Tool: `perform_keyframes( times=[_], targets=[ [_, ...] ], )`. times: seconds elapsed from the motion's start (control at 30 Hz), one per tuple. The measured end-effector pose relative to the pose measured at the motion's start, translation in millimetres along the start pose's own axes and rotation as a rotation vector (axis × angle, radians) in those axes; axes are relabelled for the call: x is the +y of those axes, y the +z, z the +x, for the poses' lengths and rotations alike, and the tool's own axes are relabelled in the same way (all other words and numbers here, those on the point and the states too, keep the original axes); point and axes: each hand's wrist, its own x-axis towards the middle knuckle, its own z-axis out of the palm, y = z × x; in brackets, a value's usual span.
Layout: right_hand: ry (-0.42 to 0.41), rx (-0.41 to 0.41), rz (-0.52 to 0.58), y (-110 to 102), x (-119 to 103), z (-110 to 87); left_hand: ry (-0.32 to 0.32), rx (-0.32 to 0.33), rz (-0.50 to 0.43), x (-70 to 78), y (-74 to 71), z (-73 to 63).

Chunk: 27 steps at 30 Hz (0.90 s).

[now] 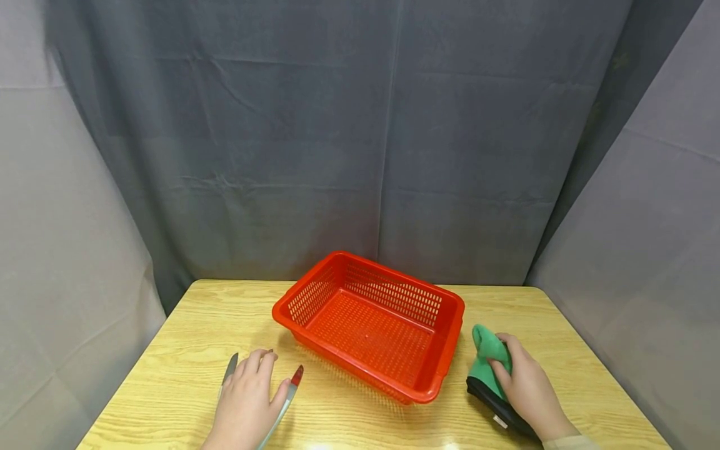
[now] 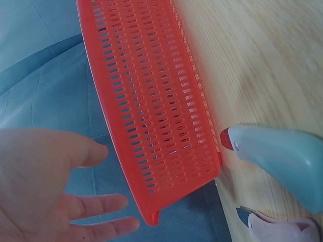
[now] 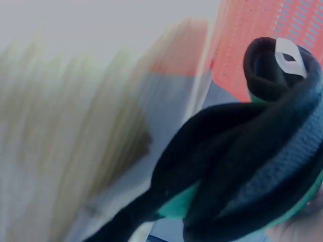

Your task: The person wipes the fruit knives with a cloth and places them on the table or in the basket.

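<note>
Your right hand (image 1: 525, 384) pinches the green-black cloth (image 1: 486, 375). Your left hand (image 1: 246, 397) has fingers apart, holding nothing; red basket (image 1: 365, 337) ahead of fingertips, red-tipped tool (image 2: 285, 159) near thumb.

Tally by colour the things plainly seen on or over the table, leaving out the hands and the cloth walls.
Red: 1 (basket)
Green and black: 1 (fabric piece)
Light blue with a red tip: 1 (blue tool)
Pink with a dark blade: 1 (pink tool)
Total: 4
</note>
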Motion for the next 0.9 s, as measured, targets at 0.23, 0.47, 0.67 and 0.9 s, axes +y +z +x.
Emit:
perform_keyframes(
  times=[0.23, 0.47, 0.67, 0.9],
  targets=[
    [-0.041, 0.111, 0.037, -5, -14, -0.2, 0.004, 0.011, -0.006, -0.1, -1.0, 0.3],
    [-0.009, 0.096, 0.045, -10, -23, -1.4, -0.001, 0.004, -0.007, -0.2, -1.3, 0.2],
    [-0.053, 0.126, 0.028, -11, -24, -2.8, -0.001, 0.007, -0.005, 0.1, -1.6, -0.5],
    [-0.152, 0.206, 0.007, -10, -23, -3.6, -0.003, -0.005, -0.007, 0.0, -2.4, -1.5]
  ],
)
